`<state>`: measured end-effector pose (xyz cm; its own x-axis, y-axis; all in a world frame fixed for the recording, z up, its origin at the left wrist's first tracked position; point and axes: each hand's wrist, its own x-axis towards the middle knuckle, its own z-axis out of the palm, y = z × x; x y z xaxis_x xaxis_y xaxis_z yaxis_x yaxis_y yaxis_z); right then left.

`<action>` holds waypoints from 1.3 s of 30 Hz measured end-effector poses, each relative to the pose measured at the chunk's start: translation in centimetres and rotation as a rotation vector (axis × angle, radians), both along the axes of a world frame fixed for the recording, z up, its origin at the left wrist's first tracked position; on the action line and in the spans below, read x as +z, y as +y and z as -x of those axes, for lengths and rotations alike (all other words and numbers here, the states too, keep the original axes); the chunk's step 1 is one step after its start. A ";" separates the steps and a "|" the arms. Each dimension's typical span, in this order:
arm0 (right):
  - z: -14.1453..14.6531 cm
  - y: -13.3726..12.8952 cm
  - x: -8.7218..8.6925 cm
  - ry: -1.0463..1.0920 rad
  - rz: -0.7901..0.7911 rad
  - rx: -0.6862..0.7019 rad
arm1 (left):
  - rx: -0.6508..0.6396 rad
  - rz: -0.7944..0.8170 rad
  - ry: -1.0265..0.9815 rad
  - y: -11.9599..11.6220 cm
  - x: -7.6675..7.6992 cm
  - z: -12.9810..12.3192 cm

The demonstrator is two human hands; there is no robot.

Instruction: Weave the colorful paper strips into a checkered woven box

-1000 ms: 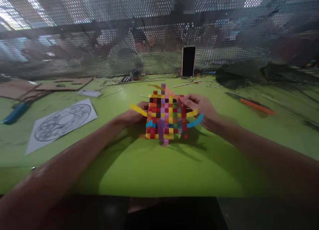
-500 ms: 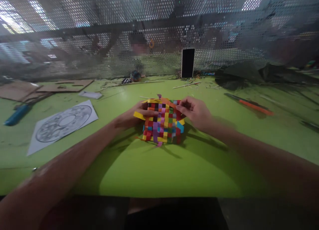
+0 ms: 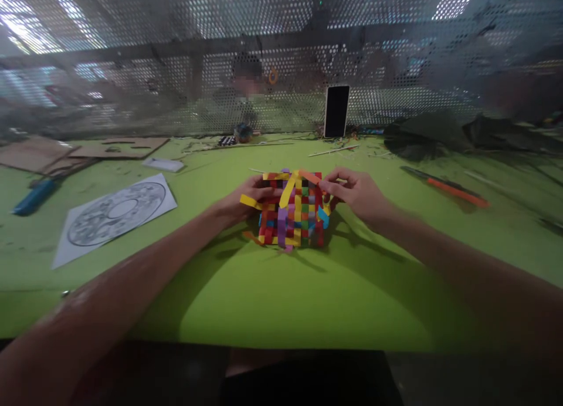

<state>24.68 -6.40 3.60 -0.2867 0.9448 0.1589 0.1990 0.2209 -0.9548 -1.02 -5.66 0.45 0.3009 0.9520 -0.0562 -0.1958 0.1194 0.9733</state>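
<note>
A woven piece of many-coloured strips point(image 3: 292, 215) stands over the green table, with loose yellow, blue and orange ends sticking out. My left hand point(image 3: 250, 198) grips its left side, fingers across the front. At the upper right, my right hand point(image 3: 352, 192) pinches the end of an orange strip point(image 3: 310, 177). A yellow strip point(image 3: 288, 190) slants down from the top edge over the weave. The fingers behind the piece are partly hidden.
On the left lie a printed sheet point(image 3: 118, 215), a blue-handled tool point(image 3: 34, 198) and cardboard point(image 3: 118, 148). A phone point(image 3: 336, 111) leans at the back against a perforated metal screen. Orange cutter point(image 3: 457, 192) and dark leaves point(image 3: 431, 133) are at right.
The yellow strip now stands out from the top and slants across the front. The orange strip's end is drawn up and right by my right hand. The whole view has shifted slightly.
</note>
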 end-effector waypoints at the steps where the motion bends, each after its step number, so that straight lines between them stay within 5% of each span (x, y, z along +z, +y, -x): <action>1: 0.0 0.0 0.1 0.056 0.031 0.014 | 0.004 0.003 0.008 -0.1 0.1 -0.1; 8: -0.2 -0.2 0.6 0.281 0.165 0.132 | 0.094 0.041 0.045 -0.5 0.6 -0.3; 15: -0.4 0.0 0.4 0.184 0.082 0.226 | 0.070 0.051 0.044 -0.7 1.0 -0.4; 23: -0.5 0.3 0.0 -0.158 -0.056 0.058 | 0.034 0.012 0.003 -0.5 0.6 -0.2; 39: -0.4 0.1 -0.2 0.028 0.074 0.089 | -0.038 -0.030 0.063 -0.7 0.7 -0.3</action>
